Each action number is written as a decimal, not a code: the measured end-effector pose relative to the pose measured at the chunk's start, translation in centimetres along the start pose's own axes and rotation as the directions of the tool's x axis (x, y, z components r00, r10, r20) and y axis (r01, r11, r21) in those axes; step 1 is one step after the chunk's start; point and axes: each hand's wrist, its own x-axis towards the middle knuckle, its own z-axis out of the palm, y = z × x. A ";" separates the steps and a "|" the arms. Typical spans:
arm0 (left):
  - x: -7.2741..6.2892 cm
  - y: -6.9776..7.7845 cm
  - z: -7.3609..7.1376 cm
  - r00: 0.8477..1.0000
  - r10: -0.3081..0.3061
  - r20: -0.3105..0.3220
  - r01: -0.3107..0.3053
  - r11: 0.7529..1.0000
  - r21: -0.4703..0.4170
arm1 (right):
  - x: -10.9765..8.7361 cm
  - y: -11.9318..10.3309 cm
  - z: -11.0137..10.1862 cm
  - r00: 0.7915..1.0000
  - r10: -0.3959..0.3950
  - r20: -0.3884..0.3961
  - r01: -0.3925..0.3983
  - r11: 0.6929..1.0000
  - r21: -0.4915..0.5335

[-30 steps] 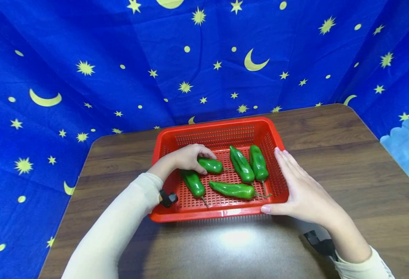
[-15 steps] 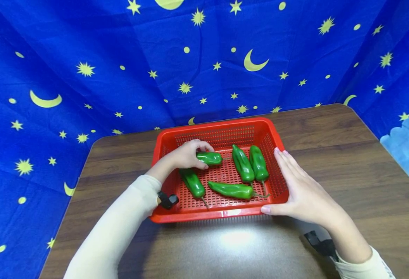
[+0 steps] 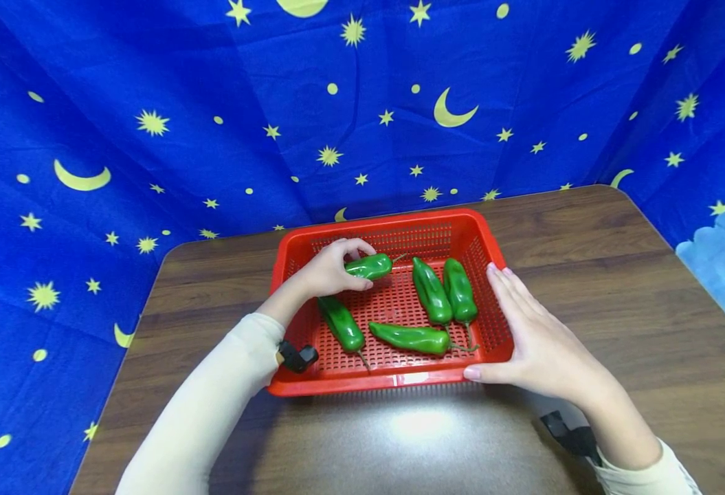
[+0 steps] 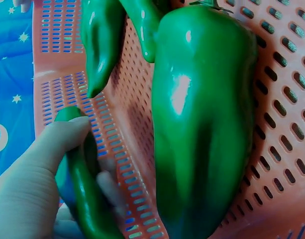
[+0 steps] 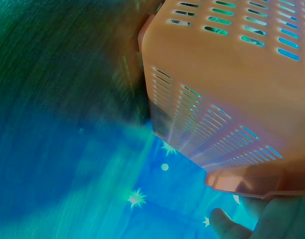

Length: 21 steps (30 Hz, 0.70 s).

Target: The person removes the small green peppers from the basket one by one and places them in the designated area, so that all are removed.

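My left hand (image 3: 330,273) grips a long green pepper (image 3: 371,265) at the back left inside the red plastic basket (image 3: 343,386). Its stem points right, and the end in my palm is hidden. In the left wrist view, thumb and fingers wrap that held pepper (image 4: 85,194), beside a large pepper (image 4: 202,114) close to the camera. My right hand (image 3: 541,344) rests at the basket's front right corner, fingers straight along the right rim and thumb on the front rim. Several peppers lie on the basket floor: one at left (image 3: 341,323), one in front (image 3: 411,338), two at right (image 3: 431,292).
The basket stands on a brown wooden table (image 3: 585,275), near its back edge. A blue cloth with yellow stars and moons (image 3: 387,151) hangs behind. A black wrist camera (image 3: 297,357) overlaps the basket's left side, and another black wrist camera (image 3: 566,433) sits below the right hand.
My left hand has moved back and up with the pepper, whose stem now points up to the right. One pepper at right shifted slightly right earlier. My right hand stays still.
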 end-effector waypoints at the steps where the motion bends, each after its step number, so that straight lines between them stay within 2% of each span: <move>1: 0.0 0.0 0.0 1.000 -0.001 -0.013 0.001 1.000 -0.014 | 0.0 0.0 0.0 1.000 0.000 0.000 0.000 1.000 0.000; 5: -0.2 0.1 -0.2 0.999 -0.003 -0.052 -0.001 0.997 -0.081 | 0.0 0.0 0.0 1.000 0.000 0.002 0.000 1.000 0.001; 13: -0.6 0.5 -0.2 0.998 -0.016 -0.059 0.001 0.969 -0.246 | 0.0 0.0 0.1 1.000 -0.014 -0.009 0.014 1.000 0.000; 21: -1.3 1.4 0.0 0.999 -0.033 -0.009 0.027 0.934 -0.356 | 0.0 0.0 0.2 1.000 -0.006 -0.016 0.006 1.000 0.000</move>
